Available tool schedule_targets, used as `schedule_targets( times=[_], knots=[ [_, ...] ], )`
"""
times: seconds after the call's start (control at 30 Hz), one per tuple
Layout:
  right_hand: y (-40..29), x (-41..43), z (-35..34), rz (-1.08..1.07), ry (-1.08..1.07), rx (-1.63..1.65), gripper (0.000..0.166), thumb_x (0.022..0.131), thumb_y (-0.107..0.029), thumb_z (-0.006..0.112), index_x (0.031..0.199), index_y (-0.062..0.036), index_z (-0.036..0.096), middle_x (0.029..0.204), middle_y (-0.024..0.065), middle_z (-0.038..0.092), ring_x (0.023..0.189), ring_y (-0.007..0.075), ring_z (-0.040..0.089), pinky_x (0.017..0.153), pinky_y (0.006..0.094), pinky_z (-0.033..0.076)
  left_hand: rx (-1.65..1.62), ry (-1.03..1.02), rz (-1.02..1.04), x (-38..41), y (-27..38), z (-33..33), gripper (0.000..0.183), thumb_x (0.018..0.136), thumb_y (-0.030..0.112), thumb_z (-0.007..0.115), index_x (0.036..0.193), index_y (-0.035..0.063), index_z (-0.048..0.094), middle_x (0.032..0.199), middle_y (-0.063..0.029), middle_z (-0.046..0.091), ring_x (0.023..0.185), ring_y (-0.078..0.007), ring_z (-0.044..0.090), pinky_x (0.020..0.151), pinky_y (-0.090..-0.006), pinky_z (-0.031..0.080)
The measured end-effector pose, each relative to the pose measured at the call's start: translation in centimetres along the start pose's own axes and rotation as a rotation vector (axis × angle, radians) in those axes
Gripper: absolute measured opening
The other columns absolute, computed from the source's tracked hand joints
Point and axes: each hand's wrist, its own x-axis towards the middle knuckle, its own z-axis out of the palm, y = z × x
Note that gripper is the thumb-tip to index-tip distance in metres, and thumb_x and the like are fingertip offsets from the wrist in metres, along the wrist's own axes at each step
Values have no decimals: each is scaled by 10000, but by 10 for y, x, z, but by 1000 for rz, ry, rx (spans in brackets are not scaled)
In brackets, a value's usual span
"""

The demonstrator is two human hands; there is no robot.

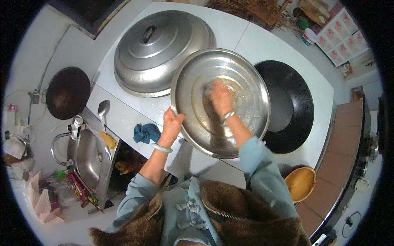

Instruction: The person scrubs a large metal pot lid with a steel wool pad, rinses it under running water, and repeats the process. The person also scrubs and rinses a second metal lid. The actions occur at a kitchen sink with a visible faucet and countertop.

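Note:
My left hand (173, 124) grips the left rim of a wide, shallow round steel pan (251, 92), or perhaps an upturned lid; which one, I cannot tell. The thumb lies over the rim. Tilted towards me, the pan has concentric rings and a wet inner face. My right hand (222, 98) is down inside it, near the middle; its fingers are blurred, so whether they hold anything is unclear. To the right a large black wok (303, 101) sits in the counter, partly covered by the pan. Behind the pan rests a big domed steel lid (166, 67) with a loop handle.
A blue cloth (147, 132) lies on the tiled counter (227, 33) left of my left hand. Near the steel sink (89, 156) are a metal spatula (104, 109), a yellow sponge (107, 140) and a faucet (77, 124). A dark wok (68, 93) hangs at left; a wooden bowl (300, 184) stands right.

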Motion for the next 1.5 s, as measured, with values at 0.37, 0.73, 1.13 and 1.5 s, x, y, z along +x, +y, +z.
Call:
schedule_targets(
  times=[0.37, 0.73, 1.13, 1.5],
  knots=[
    [-67, -23, 10, -226, -25, 72, 178, 761, -66, 596, 912, 24, 628, 1078, 167, 595, 1004, 343, 540, 881, 415, 442, 15, -16, -9, 0, 11, 2, 297, 704, -29, 494, 993, -46, 565, 851, -58, 618, 760, -133, 561, 686, -263, 462],
    [-57, -27, 19, -296, 63, -49, 151, 756, -70, 615, 853, 44, 635, 1017, 188, 604, 973, 337, 551, 862, 414, 452, 39, -32, 35, 3, -3, -1, 277, 714, -11, 517, 982, -41, 578, 874, -68, 628, 779, -131, 572, 703, -264, 465],
    [-72, -32, 22, -153, 65, 15, 176, 760, -62, 611, 898, 46, 623, 995, 185, 596, 960, 345, 542, 855, 423, 438, 8, -51, 14, -3, 1, -1, 281, 718, -1, 506, 986, -46, 581, 868, -53, 623, 764, -121, 556, 694, -249, 458],
    [-83, -36, 24, -140, 34, 63, 159, 764, -114, 617, 789, 42, 594, 940, 202, 594, 873, 361, 562, 782, 427, 462, 4, -61, -17, 3, 1, -4, 259, 711, -2, 526, 961, -47, 576, 854, -48, 617, 745, -129, 556, 667, -267, 462]
  ],
)
